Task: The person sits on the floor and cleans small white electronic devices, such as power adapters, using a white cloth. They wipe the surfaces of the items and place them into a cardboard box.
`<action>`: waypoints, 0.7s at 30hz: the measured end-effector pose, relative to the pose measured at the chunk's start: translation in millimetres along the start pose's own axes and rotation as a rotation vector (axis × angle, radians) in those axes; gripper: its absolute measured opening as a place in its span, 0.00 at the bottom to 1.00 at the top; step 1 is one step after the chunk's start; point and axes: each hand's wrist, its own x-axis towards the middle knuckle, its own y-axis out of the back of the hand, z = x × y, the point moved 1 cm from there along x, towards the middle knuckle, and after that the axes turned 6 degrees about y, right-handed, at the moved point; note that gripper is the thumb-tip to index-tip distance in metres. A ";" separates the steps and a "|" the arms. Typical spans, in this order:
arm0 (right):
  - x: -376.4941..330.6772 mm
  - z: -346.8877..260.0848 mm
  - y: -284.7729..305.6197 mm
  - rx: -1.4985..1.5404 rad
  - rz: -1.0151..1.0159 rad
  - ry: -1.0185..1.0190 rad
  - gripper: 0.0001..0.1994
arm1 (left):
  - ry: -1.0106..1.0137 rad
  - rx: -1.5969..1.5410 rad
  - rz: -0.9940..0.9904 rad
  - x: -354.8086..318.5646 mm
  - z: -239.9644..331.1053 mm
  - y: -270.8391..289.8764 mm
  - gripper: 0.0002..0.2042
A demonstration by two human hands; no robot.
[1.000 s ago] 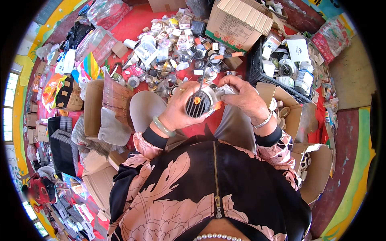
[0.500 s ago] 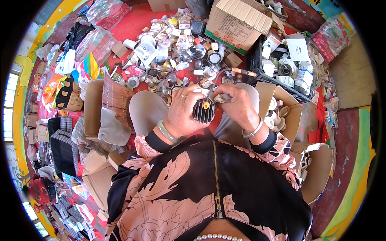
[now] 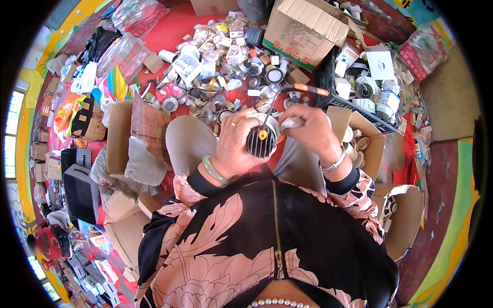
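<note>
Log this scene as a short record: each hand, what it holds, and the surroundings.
Left hand: wrapped around a ribbed round fixture
Right hand: pinching a pale wad beside the fixture; material unclear
Cord end: orange and dark, beyond the right hand
Ahead: pile of small boxes and round parts on red floor covering
Right side: black crate, filled; open cardboard box with round pieces
Left side: grey cloth over another box

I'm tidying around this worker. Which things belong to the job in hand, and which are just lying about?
In the job:
finned device, left hand
orange-ended wire
pale crumpled thing, right hand

Lying about:
black crate
green-edged cardboard box
clear plastic bag
</note>
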 end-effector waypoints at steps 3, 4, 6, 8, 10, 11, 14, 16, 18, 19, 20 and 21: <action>4.3 -0.6 16.4 0.520 0.286 -0.014 0.08 | 0.033 -0.069 0.078 4.9 -3.4 -1.7 0.30; 6.5 -5.0 23.4 0.601 0.354 -0.013 0.08 | 0.074 -0.229 0.118 6.6 -8.1 -4.0 0.28; 8.9 -7.5 26.4 0.604 0.331 -0.002 0.08 | 0.404 -0.550 0.121 -2.6 -15.8 -8.7 0.28; 5.7 2.1 24.5 0.534 0.299 -0.071 0.08 | 0.509 -0.832 0.168 -3.2 -16.3 -11.7 0.23; 2.0 5.0 10.1 0.502 0.312 -0.133 0.08 | 0.620 -0.945 0.184 2.9 -15.2 -6.0 0.21; -0.5 10.3 5.7 0.478 0.267 -0.185 0.08 | 0.649 -1.001 0.202 6.4 -15.7 -5.9 0.19; -3.9 10.5 -14.0 0.481 0.231 -0.235 0.08 | 0.754 -1.130 0.254 7.9 -11.5 -5.4 0.19; -0.3 7.4 -26.3 0.494 0.235 -0.238 0.07 | 0.733 -1.113 0.294 6.7 -11.5 -11.0 0.18; 2.5 7.1 -35.1 0.500 0.230 -0.249 0.06 | 0.713 -1.026 0.283 5.7 -10.4 -14.3 0.19; 5.8 2.7 -38.6 0.469 0.234 -0.234 0.05 | 0.699 -0.950 0.253 5.7 -9.6 -15.1 0.19; 7.1 7.7 -39.1 0.424 0.261 -0.234 0.05 | 0.686 -0.875 0.223 5.8 -9.1 -15.8 0.20; 8.2 17.3 -41.0 0.378 0.288 -0.233 0.05 | 0.654 -0.744 0.213 1.9 -16.8 -22.3 0.22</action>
